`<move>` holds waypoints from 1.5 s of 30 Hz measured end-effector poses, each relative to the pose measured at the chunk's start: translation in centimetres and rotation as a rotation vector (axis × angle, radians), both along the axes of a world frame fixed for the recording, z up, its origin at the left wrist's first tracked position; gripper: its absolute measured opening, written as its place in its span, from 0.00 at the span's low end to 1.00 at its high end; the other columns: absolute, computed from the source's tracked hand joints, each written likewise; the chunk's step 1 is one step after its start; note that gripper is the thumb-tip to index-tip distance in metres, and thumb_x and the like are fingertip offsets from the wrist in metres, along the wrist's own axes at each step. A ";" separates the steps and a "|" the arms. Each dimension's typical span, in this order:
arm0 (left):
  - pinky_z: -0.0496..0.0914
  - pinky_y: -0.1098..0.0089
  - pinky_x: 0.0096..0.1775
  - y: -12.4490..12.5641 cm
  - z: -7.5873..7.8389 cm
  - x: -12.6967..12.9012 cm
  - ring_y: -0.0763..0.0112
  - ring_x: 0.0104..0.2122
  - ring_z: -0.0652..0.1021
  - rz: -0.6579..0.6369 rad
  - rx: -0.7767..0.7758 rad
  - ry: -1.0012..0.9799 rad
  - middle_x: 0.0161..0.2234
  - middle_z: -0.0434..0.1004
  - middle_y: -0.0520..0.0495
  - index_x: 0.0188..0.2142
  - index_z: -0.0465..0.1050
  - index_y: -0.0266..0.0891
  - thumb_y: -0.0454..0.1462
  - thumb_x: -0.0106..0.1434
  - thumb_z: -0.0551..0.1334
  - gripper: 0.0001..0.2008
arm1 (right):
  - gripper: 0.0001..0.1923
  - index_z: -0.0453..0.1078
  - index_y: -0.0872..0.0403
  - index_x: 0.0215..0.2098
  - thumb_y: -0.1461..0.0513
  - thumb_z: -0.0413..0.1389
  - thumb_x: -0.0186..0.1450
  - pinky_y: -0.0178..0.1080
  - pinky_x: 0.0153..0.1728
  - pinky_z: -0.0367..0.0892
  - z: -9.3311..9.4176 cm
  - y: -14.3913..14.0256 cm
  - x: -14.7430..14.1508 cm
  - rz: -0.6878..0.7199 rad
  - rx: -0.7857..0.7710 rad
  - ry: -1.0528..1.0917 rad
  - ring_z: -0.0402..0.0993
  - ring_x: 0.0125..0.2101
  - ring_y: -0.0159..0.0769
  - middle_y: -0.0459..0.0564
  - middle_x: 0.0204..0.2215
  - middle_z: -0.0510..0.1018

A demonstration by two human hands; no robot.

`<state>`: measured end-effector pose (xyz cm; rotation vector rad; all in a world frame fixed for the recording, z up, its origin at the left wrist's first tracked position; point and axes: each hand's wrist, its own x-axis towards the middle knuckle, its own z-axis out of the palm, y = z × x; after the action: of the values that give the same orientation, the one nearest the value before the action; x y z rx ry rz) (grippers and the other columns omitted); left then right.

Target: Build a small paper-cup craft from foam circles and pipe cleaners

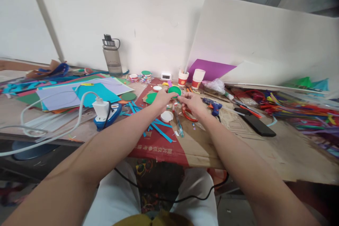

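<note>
Where the big white boards (pixel 148 24) lean along the back of the frame, nothing is written on them; the only writing that shows sits low at centre, a row of pale characters printed upside down on the red band of the flattened cardboard sheet (pixel 159 150), too small to make out. That cardboard covers the middle of the worktable (pixel 291 152), whose brown top runs from the left edge to the right. At upper left lies a spread of coloured paper sheets (pixel 79 91), lilac over blue, red and green, with a white cable looping across them. A purple sheet (pixel 212 69) leans against the boards right of centre. A grey water bottle (pixel 112 56) stands upright at the back, its label unreadable. Along the right edge lies a tangle of bright pipe cleaners (pixel 299 109), and just left of it a black phone (pixel 258 125) rests face down. Two paper cups (pixel 190 77) with red printing stand side by side at upper centre; the print is too blurred to read.

Both bare arms reach to the centre of the frame. The left hand (pixel 160 100) has its fingers curled, thumb and fingertips pinched on the edge of a green paper disc (pixel 174 91), held tilted just above the cardboard. The right hand (pixel 193 103) sits just beside it, fingers drawn together near the disc's lower right rim; whether they touch it cannot be told. Red-handled scissors (pixel 189 116) lie under the right hand, a white lid (pixel 166 116) and blue paper strips (pixel 161 130) just below the hands.
</note>
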<state>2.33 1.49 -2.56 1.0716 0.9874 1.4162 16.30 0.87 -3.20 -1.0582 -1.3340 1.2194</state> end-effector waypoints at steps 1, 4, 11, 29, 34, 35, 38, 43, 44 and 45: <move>0.67 0.74 0.26 0.0 0.0 0.0 0.76 0.23 0.72 -0.004 0.001 -0.012 0.25 0.73 0.52 0.30 0.69 0.36 0.29 0.45 0.66 0.11 | 0.17 0.65 0.54 0.26 0.56 0.68 0.52 0.27 0.14 0.60 0.0 0.1 0.1 0.019 -0.013 0.018 0.62 0.14 0.23 0.38 0.14 0.68; 0.67 0.73 0.27 0.0 0.2 -0.2 0.77 0.23 0.72 -0.023 0.002 -0.041 0.26 0.74 0.51 0.30 0.69 0.36 0.29 0.45 0.66 0.11 | 0.19 0.66 0.54 0.28 0.51 0.66 0.54 0.26 0.16 0.61 0.0 0.2 0.2 0.045 -0.060 0.084 0.63 0.16 0.22 0.38 0.17 0.68; 0.66 0.74 0.24 -0.2 0.2 -0.2 0.75 0.22 0.72 -0.101 -0.024 -0.049 0.24 0.73 0.50 0.29 0.69 0.36 0.29 0.44 0.66 0.11 | 0.20 0.66 0.53 0.29 0.52 0.68 0.50 0.28 0.17 0.59 -0.3 0.4 0.2 0.063 -0.067 0.055 0.61 0.16 0.22 0.36 0.17 0.66; 0.69 0.72 0.26 -0.2 0.3 0.0 0.75 0.21 0.72 -0.144 -0.047 -0.054 0.23 0.73 0.50 0.29 0.68 0.35 0.26 0.46 0.60 0.09 | 0.14 0.67 0.54 0.27 0.58 0.67 0.48 0.29 0.16 0.55 -0.4 0.5 0.3 0.019 -0.006 0.033 0.59 0.15 0.22 0.37 0.17 0.68; 0.70 0.72 0.27 -0.3 0.3 0.0 0.74 0.22 0.74 -0.147 -0.029 -0.005 0.24 0.73 0.51 0.31 0.68 0.35 0.26 0.46 0.61 0.10 | 0.14 0.67 0.54 0.26 0.59 0.66 0.49 0.29 0.16 0.55 -0.5 0.7 0.3 -0.003 0.029 -0.005 0.59 0.15 0.22 0.37 0.16 0.68; 0.70 0.72 0.27 -0.3 0.3 0.0 0.74 0.22 0.74 -0.148 -0.022 -0.002 0.24 0.73 0.51 0.31 0.68 0.35 0.26 0.46 0.61 0.10 | 0.13 0.67 0.54 0.26 0.59 0.66 0.49 0.29 0.16 0.55 -0.6 0.7 0.3 -0.009 0.038 -0.009 0.58 0.15 0.22 0.37 0.16 0.68; 0.71 0.71 0.29 -0.3 0.3 0.0 0.73 0.24 0.75 -0.163 0.002 -0.008 0.25 0.73 0.50 0.30 0.68 0.34 0.26 0.47 0.61 0.09 | 0.13 0.67 0.54 0.27 0.59 0.66 0.50 0.29 0.16 0.54 -0.7 0.9 0.3 -0.018 0.059 -0.024 0.58 0.15 0.22 0.37 0.17 0.68; 0.70 0.73 0.28 -0.4 0.6 0.0 0.75 0.22 0.74 -0.155 0.000 -0.020 0.23 0.72 0.51 0.28 0.68 0.34 0.25 0.48 0.61 0.08 | 0.13 0.67 0.54 0.27 0.58 0.66 0.50 0.29 0.16 0.54 -0.6 0.8 0.3 -0.025 0.047 -0.025 0.58 0.15 0.22 0.37 0.16 0.67; 0.70 0.73 0.28 -0.4 0.6 0.0 0.76 0.22 0.74 -0.155 -0.003 -0.025 0.23 0.73 0.51 0.28 0.68 0.34 0.25 0.48 0.61 0.08 | 0.14 0.66 0.53 0.27 0.58 0.66 0.50 0.29 0.16 0.54 -0.6 0.8 0.2 -0.021 0.036 -0.019 0.58 0.15 0.22 0.37 0.16 0.67; 0.70 0.73 0.28 -0.4 0.7 0.0 0.76 0.22 0.74 -0.157 -0.005 -0.030 0.23 0.73 0.51 0.28 0.68 0.34 0.25 0.48 0.61 0.07 | 0.14 0.66 0.53 0.27 0.58 0.66 0.50 0.29 0.16 0.55 -0.5 0.7 0.2 -0.012 0.024 -0.013 0.58 0.15 0.22 0.37 0.16 0.67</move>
<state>2.34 1.04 -1.90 1.0970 0.8659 1.2970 16.52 1.56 -3.73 -1.0574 -1.3480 1.1867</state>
